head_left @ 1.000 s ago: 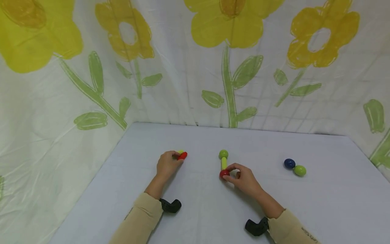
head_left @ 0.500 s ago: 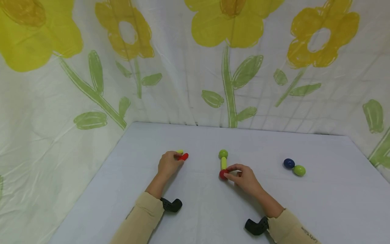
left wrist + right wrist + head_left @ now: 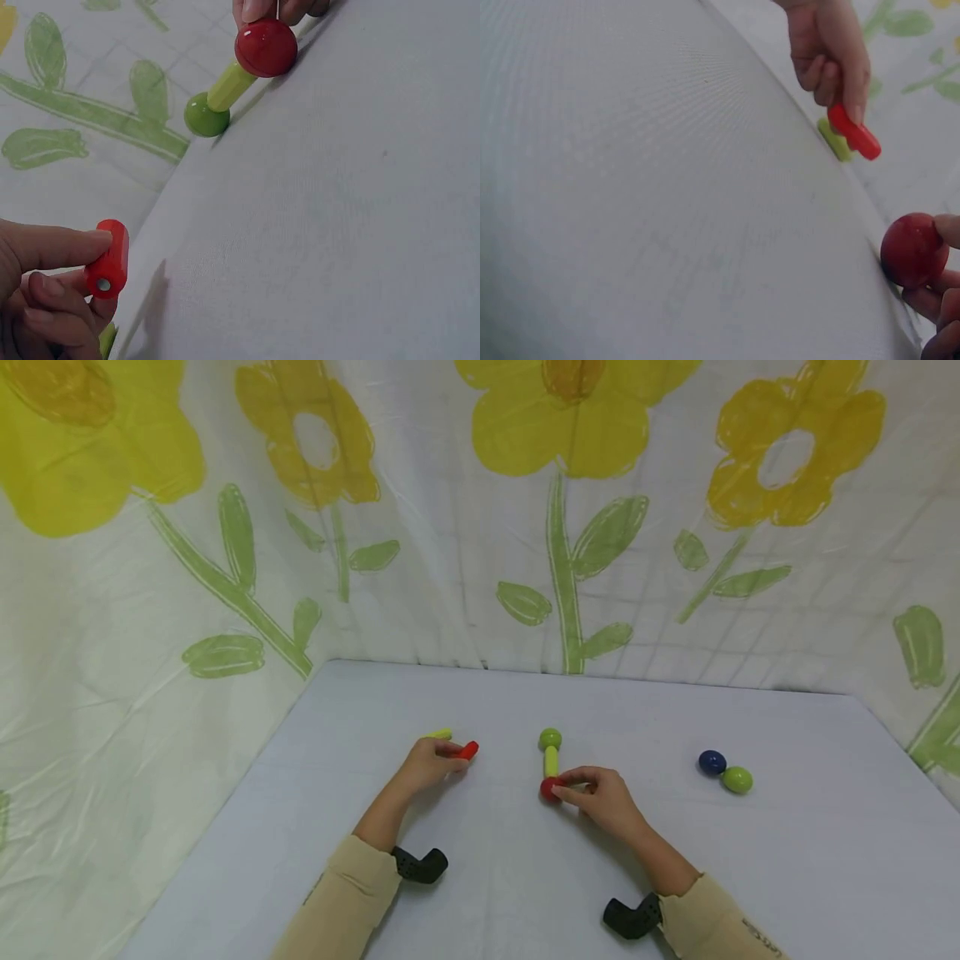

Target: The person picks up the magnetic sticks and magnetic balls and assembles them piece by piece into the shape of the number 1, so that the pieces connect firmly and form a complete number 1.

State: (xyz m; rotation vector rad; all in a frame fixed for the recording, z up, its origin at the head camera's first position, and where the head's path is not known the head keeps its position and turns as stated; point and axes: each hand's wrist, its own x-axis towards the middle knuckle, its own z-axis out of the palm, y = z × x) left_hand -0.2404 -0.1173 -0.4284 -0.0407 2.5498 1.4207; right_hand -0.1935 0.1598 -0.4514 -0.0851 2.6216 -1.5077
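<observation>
Between thumb and fingers my left hand pinches a red rod, lifted off the table; in the left wrist view a small silvery disc shows at the end of this rod. Behind that hand lies a yellow-green rod. My right hand grips a red ball, also large in the right wrist view. The ball sits at the near end of another yellow-green rod, whose far end meets a green ball; these three form a straight line on the table.
To the right, a dark blue ball and a second green ball lie touching on the white table. A white curtain with painted flowers hangs behind the table's far edge. Black devices are strapped to both wrists.
My left hand has lifted the red rod and carried it a little to the right, away from the yellow-green rod beside it. The right hand keeps its place on the red ball.
</observation>
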